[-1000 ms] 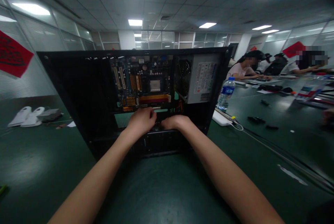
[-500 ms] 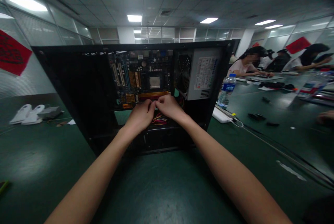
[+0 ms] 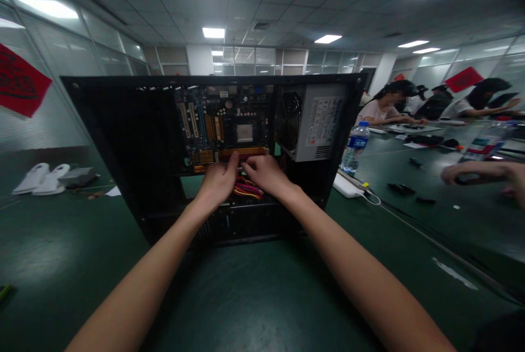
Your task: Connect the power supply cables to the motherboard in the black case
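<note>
Forearms (image 3: 145, 273) outstretched, left grip (image 3: 219, 181) beside right grip (image 3: 266, 174)

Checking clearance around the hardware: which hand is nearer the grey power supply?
Right. The right hand is below the grey power supply and to its left; the left hand is also lower, but farther left.
</note>
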Motion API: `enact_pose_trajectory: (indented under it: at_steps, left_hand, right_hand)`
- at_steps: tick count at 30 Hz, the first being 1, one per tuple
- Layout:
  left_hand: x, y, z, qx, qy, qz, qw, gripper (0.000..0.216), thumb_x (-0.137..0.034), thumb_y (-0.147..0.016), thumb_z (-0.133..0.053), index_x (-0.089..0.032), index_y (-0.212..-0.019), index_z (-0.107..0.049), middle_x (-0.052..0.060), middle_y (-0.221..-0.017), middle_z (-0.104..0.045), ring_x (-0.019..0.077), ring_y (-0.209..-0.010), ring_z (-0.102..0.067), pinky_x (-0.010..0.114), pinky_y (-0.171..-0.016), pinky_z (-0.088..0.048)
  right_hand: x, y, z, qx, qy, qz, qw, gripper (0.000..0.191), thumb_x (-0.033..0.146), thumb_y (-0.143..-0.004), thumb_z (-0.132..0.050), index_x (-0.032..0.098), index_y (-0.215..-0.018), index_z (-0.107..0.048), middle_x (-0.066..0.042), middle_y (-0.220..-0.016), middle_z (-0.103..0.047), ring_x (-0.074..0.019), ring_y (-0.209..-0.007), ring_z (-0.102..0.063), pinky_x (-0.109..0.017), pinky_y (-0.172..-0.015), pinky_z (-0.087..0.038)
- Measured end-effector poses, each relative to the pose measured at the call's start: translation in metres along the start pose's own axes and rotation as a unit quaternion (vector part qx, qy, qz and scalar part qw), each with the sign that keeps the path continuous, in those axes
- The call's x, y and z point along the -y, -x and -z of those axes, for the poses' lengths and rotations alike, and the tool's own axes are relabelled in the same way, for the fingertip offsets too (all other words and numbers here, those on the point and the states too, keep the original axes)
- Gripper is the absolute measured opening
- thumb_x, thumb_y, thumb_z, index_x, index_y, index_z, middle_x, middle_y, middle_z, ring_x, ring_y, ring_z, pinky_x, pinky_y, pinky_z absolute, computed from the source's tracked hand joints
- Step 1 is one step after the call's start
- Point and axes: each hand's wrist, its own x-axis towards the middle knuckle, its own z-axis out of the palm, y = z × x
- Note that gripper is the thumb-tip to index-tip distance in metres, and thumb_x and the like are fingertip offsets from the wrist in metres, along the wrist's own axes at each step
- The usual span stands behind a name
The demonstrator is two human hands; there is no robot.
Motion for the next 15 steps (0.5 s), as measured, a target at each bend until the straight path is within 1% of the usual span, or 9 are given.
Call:
enact_pose_trajectory:
  at_steps: [1,2,3,4,6,8,10,13,15]
  left_hand:
    - [0.001,-0.001,0.000,-0.009,0.001,0.007,1.000,0.069,-0.061,-0.103,-0.034,-0.024,-0.045,-0.043,0.003,-0.046,-0.044,0.0205,-0.052,-0.049,0.032,-0.058,-0.029]
    - [0.002,-0.001,0.000,-0.021,0.006,0.014,1.000,0.069,-0.060,-0.103,-0.036,-0.024,-0.044,-0.043,0.004,-0.046,-0.044,0.0206,-0.052,-0.049,0.032,-0.059,-0.030]
    - [0.003,-0.002,0.000,-0.033,0.014,0.021,0.999,0.069,-0.061,-0.102,-0.038,-0.024,-0.044,-0.044,0.004,-0.046,-0.045,0.0209,-0.052,-0.050,0.032,-0.059,-0.030]
    - [0.004,-0.003,0.000,-0.044,0.025,0.026,0.998,0.068,-0.062,-0.101,-0.042,-0.024,-0.045,-0.046,0.005,-0.047,-0.047,0.0213,-0.053,-0.051,0.032,-0.060,-0.031]
    - [0.005,-0.004,0.001,-0.055,0.049,0.034,0.997,0.066,-0.065,-0.098,-0.048,-0.022,-0.047,-0.052,0.006,-0.050,-0.052,0.0219,-0.056,-0.053,0.032,-0.060,-0.032]
    - [0.005,-0.006,0.002,-0.055,0.051,0.050,0.996,0.066,-0.065,-0.097,-0.049,-0.022,-0.047,-0.054,0.006,-0.051,-0.053,0.0216,-0.056,-0.052,0.032,-0.059,-0.031]
    - [0.004,-0.007,0.004,-0.062,0.036,0.073,0.995,0.066,-0.060,-0.098,-0.048,-0.022,-0.045,-0.052,0.005,-0.048,-0.050,0.0205,-0.054,-0.050,0.032,-0.058,-0.030]
    - [0.004,-0.008,0.006,-0.073,0.045,0.072,0.994,0.063,-0.055,-0.098,-0.046,-0.022,-0.044,-0.048,0.004,-0.046,-0.047,0.0186,-0.052,-0.047,0.032,-0.056,-0.029]
    - [0.005,-0.010,0.008,-0.077,0.089,0.054,0.992,0.060,-0.057,-0.096,-0.046,-0.021,-0.049,-0.051,0.003,-0.049,-0.050,0.0178,-0.054,-0.048,0.030,-0.056,-0.031]
  right_hand:
    - [0.003,0.003,0.001,-0.027,0.032,0.026,0.999,0.028,0.026,-0.099,-0.057,0.016,-0.078,-0.071,-0.007,-0.078,-0.071,-0.0171,-0.074,-0.060,-0.029,-0.068,-0.033]
    - [0.006,0.005,0.002,-0.050,0.037,0.052,0.997,0.029,0.028,-0.101,-0.055,0.016,-0.081,-0.072,-0.008,-0.082,-0.072,-0.0178,-0.077,-0.061,-0.029,-0.070,-0.034]
    - [0.009,0.006,0.003,-0.061,0.012,0.079,0.995,0.032,0.031,-0.103,-0.053,0.016,-0.083,-0.072,-0.008,-0.084,-0.072,-0.0179,-0.078,-0.062,-0.029,-0.072,-0.036]
    - [0.011,0.007,0.003,-0.054,-0.037,0.102,0.993,0.037,0.036,-0.105,-0.051,0.016,-0.083,-0.072,-0.007,-0.083,-0.071,-0.0174,-0.078,-0.061,-0.028,-0.072,-0.037]
    - [0.015,0.008,0.000,0.010,-0.153,0.129,0.980,0.042,0.047,-0.104,-0.051,0.015,-0.085,-0.071,-0.004,-0.080,-0.069,-0.0160,-0.075,-0.059,-0.027,-0.072,-0.039]
    - [0.016,0.009,-0.005,0.097,-0.233,0.130,0.959,0.041,0.054,-0.097,-0.060,0.015,-0.092,-0.070,-0.003,-0.085,-0.069,-0.0154,-0.076,-0.058,-0.027,-0.072,-0.042]
    - [0.015,0.010,-0.009,0.151,-0.274,0.118,0.942,0.042,0.054,-0.088,-0.072,0.014,-0.100,-0.070,-0.003,-0.091,-0.070,-0.0155,-0.079,-0.058,-0.027,-0.072,-0.043]
    - [0.013,0.010,-0.010,0.175,-0.324,0.083,0.926,0.042,0.051,-0.080,-0.079,0.014,-0.098,-0.071,-0.002,-0.085,-0.068,-0.0138,-0.073,-0.056,-0.025,-0.065,-0.041]
    - [0.012,0.008,-0.006,0.148,-0.363,0.055,0.918,0.038,0.049,-0.080,-0.077,0.014,-0.095,-0.072,0.000,-0.075,-0.064,-0.0119,-0.064,-0.052,-0.024,-0.060,-0.038]
